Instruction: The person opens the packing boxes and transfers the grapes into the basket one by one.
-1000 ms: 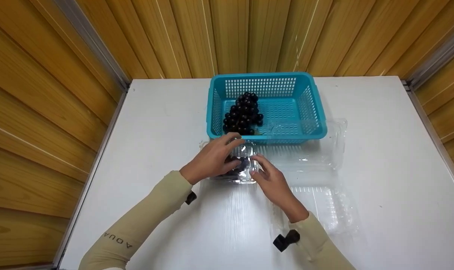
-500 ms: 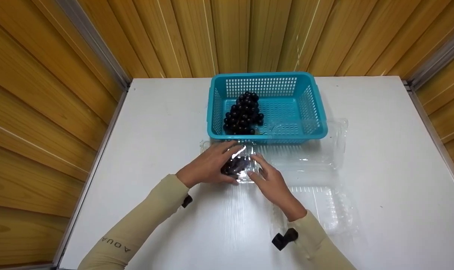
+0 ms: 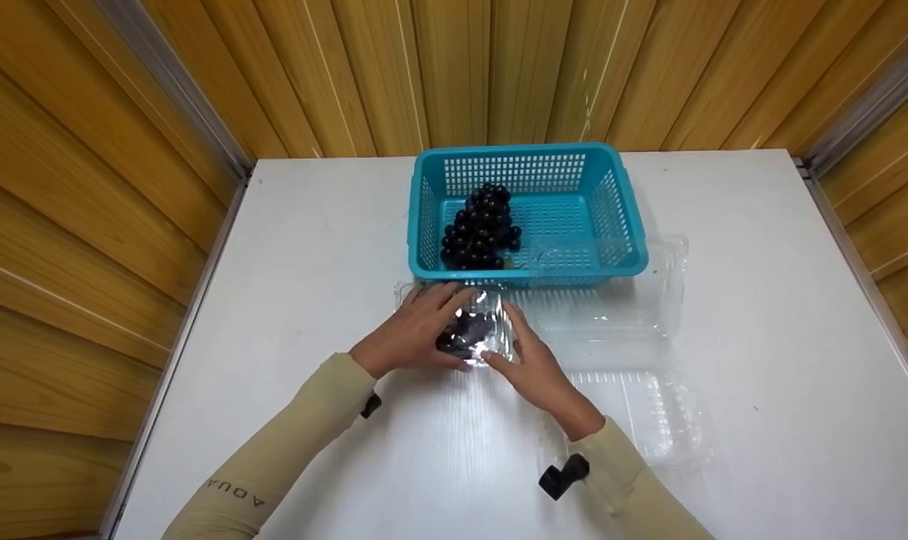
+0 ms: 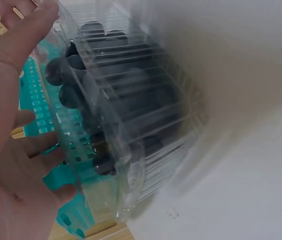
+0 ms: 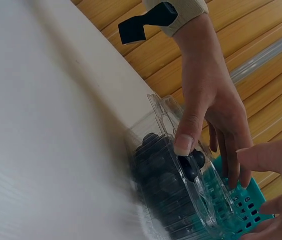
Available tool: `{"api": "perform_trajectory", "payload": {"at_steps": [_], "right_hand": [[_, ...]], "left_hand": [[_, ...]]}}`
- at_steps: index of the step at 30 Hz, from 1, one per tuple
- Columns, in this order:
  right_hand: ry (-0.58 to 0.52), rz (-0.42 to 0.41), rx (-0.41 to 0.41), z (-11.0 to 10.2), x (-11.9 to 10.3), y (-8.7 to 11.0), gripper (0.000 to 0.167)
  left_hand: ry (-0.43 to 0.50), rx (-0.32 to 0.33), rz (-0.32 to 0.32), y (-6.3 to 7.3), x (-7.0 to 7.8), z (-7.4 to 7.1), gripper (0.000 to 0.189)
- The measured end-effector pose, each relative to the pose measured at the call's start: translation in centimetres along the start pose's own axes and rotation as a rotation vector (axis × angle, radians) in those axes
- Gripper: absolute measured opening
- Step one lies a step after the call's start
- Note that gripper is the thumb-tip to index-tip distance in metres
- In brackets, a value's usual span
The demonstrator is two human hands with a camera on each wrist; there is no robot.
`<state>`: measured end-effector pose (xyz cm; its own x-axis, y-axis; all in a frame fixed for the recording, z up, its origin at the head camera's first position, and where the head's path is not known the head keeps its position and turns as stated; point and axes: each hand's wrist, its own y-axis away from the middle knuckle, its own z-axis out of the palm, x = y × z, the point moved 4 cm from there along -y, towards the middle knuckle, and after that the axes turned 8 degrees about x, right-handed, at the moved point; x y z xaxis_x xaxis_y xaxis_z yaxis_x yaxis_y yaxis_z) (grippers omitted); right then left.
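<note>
A clear plastic clamshell box [image 3: 488, 301] with dark grapes [image 3: 463, 334] inside sits on the table in front of the basket. My left hand [image 3: 413, 334] spreads over its lid from the left, fingers toward the far side and thumb along the near edge. In the right wrist view that thumb touches the lid's rim above the grapes [image 5: 156, 170]. At the box's right end, my right hand [image 3: 538, 375] has its fingertips at the lid's edge and its thumb near the front corner. The left wrist view shows the grapes through the ribbed box wall [image 4: 146, 110].
Directly behind the box stands a teal basket [image 3: 525, 150] holding a bunch of dark grapes [image 3: 480, 229]. To the right lies another clear container [image 3: 596, 322], unfolded, its far half overlapping the basket's corner. Its near half [image 3: 641, 420] lies partly behind the right forearm.
My left hand has shifted left and spread wider across the lid, its thumb moving to the near edge. My right thumb has moved slightly left and nearer along the box's corner.
</note>
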<state>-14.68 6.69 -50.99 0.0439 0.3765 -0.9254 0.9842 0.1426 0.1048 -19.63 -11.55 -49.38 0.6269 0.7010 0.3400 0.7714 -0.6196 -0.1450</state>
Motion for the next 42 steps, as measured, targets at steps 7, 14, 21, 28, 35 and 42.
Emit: {"api": "perform_trajectory", "payload": {"at_steps": [7,14,21,28,35,42], "right_hand": [[0.018,-0.009,0.004,0.0,0.0,0.0,0.086],[0.02,-0.105,0.009,0.4,0.1,-0.1,0.088],[0.063,-0.121,0.008,0.6,0.0,-0.2,0.094],[0.152,-0.095,0.031,1.3,-0.1,-0.1,0.093],[0.228,-0.073,0.053,1.9,-0.6,0.2,0.09],[0.279,-0.075,0.081,2.4,-1.0,0.5,0.09]], "left_hand": [[0.029,0.04,-0.022,0.2,-0.1,0.5,0.101],[-0.006,0.124,0.017,0.5,-0.1,1.1,0.09],[0.014,0.183,-0.009,0.8,0.0,1.9,0.089],[-0.012,0.23,0.003,1.0,0.0,2.2,0.084],[-0.008,0.247,-0.018,1.1,0.3,2.3,0.079],[-0.003,0.25,-0.029,1.3,0.4,2.2,0.077]]}}
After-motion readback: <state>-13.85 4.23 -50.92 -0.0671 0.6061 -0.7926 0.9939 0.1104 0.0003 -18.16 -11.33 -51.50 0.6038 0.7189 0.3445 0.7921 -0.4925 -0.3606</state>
